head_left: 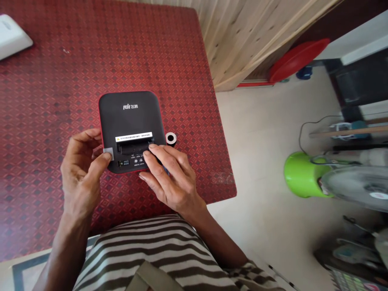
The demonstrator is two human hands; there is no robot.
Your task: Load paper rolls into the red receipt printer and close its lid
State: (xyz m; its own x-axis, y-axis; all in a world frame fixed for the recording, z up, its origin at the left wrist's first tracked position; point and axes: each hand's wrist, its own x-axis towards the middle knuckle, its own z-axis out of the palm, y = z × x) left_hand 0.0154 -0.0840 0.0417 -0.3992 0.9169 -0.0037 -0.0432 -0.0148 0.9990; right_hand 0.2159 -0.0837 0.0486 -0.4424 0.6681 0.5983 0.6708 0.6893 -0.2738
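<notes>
Printer on red patterned tablecloth, beige floor beside; left hand pinches its grey tab, right hand rests half-open atop.

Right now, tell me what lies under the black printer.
The black printer sits on the red patterned tablecloth, which shows around it. Its underside and the cloth beneath are covered. The left hand grips its left edge; the right hand rests fingers on its front slot.
</notes>
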